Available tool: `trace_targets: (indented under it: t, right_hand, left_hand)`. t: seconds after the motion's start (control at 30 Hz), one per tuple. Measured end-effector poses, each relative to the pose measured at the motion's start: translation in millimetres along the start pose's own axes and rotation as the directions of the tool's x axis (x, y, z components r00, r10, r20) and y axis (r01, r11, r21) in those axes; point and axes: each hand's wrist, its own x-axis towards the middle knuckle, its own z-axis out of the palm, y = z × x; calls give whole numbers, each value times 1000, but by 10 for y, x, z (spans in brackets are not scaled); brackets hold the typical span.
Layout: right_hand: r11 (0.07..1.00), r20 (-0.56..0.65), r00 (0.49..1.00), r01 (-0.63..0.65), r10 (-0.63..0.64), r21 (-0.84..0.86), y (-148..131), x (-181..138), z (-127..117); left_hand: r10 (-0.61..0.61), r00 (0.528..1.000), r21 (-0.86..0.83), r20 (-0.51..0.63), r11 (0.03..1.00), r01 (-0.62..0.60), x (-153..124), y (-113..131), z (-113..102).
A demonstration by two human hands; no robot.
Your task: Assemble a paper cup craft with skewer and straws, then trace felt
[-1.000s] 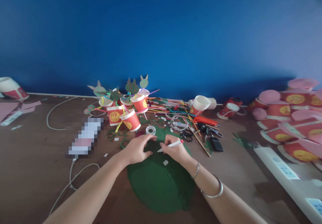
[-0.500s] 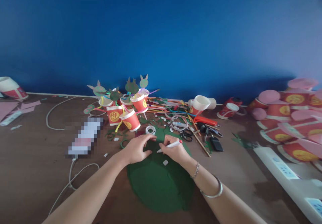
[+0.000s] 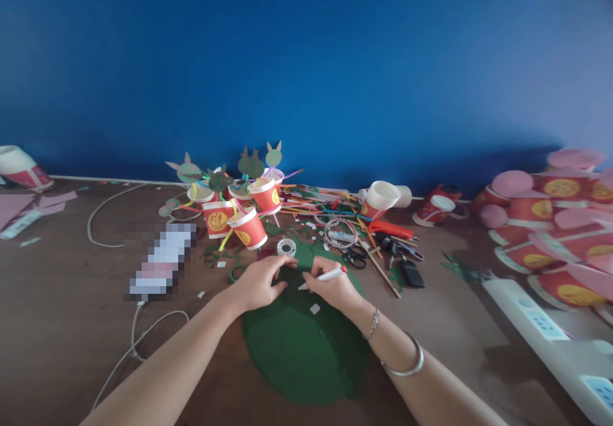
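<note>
In the head view, my right hand [image 3: 330, 283] is closed round a white marker [image 3: 331, 274] with a red end, its tip low over dark green paper [image 3: 306, 356]. My left hand [image 3: 261, 283] rests on the same paper at its upper left, thumb and fingers apart. Between the hands the paper is dark, and I cannot make out any marks on it. A small white scrap [image 3: 315, 309] lies on the green sheet just below the marker tip. A white tape roll [image 3: 286, 247] sits right beyond my left fingertips.
Red paper cups [image 3: 248, 228] with green animal heads stand behind my left hand. Black scissors [image 3: 355, 258], sticks and a black key fob [image 3: 412, 274] lie right. A phone [image 3: 165, 260] on a cable is left; a power strip [image 3: 531, 330] and pink-topped cups [image 3: 529, 211] are far right.
</note>
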Motion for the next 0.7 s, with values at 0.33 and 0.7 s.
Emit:
trace_targets:
  t: [0.33,0.7]
  right_hand:
    - [1000,5,1000,-9,9,28,-19,-8,-3]
    - [1000,-1,1000,8,-8,7,-13,-3,-3]
  left_hand:
    - [8,1000,7,3,1000,-8,-3,-10,5]
    - [6,1000,2,1,1000,-6,-2,-6,4]
